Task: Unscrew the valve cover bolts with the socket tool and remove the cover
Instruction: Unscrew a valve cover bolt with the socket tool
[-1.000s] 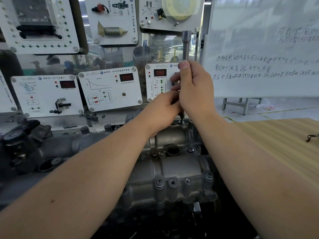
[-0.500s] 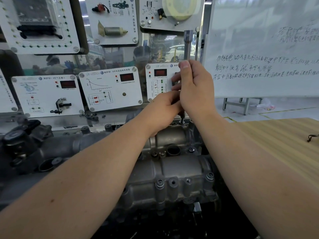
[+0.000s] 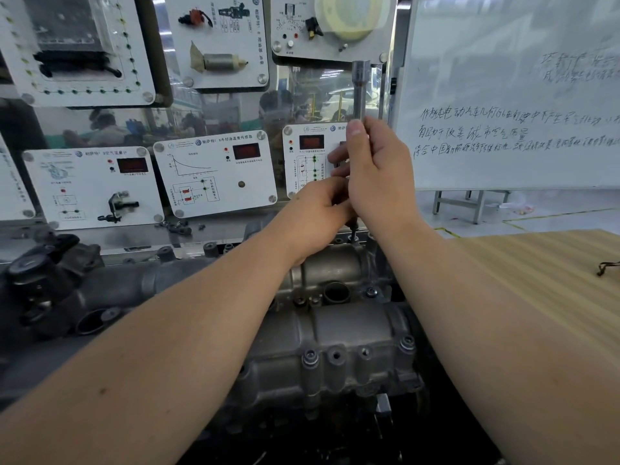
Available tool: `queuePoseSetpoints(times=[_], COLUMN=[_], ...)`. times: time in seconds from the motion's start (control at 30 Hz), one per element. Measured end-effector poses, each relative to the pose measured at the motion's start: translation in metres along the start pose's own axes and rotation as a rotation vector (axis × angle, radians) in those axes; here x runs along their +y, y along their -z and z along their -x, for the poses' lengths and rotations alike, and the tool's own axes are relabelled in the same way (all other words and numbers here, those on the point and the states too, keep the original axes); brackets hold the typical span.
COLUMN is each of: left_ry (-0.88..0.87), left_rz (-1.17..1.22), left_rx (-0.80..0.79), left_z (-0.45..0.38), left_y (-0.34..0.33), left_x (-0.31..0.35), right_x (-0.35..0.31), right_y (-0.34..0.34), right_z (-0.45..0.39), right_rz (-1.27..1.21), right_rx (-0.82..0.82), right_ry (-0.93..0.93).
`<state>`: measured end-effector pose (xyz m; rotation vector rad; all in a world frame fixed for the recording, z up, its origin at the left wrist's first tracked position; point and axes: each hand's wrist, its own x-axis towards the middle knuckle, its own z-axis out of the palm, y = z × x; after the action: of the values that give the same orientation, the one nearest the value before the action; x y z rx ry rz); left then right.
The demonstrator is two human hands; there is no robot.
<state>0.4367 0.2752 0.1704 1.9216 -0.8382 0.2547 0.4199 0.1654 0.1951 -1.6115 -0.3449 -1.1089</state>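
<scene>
The right hand grips the socket tool around its shaft, thumb laid along it, holding it upright. The left hand is curled just below, touching the right hand; its fingers are hidden, so what it grips cannot be told. The tool's lower tip meets a bolt at the far edge of the cover. The cover sits on the engine, beside the wooden table. Another bolt stands at its near edge.
</scene>
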Motion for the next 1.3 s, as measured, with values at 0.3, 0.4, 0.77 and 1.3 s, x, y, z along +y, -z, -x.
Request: queuePoseSetpoints(times=[0.3,0.4,0.77,1.3], left_ry=[0.017,0.013,0.011,-0.01], left_rz=[-0.008,0.016,0.045,0.06], left_rx=[0.02,0.011,0.024,0.017], left_z=[0.0019,0.0028,0.0007,-0.0009], left_y=[-0.0011,-0.0011,-0.001,-0.0009], left_x=[0.0024,0.0038,0.0011,-0.0027], right_x=[-0.0009,-0.0028,-0.0042,-0.0024], right_y=[0.0001,0.0007,0.0015,-0.0001], right_z=[-0.0001,0.0004,0.0015,0.0009], right_rz=[0.081,0.077,0.05,0.043], right_rx=[-0.002,0.003,0.017,0.008], right_ry=[0.009,-0.014,-0.002,-0.02])
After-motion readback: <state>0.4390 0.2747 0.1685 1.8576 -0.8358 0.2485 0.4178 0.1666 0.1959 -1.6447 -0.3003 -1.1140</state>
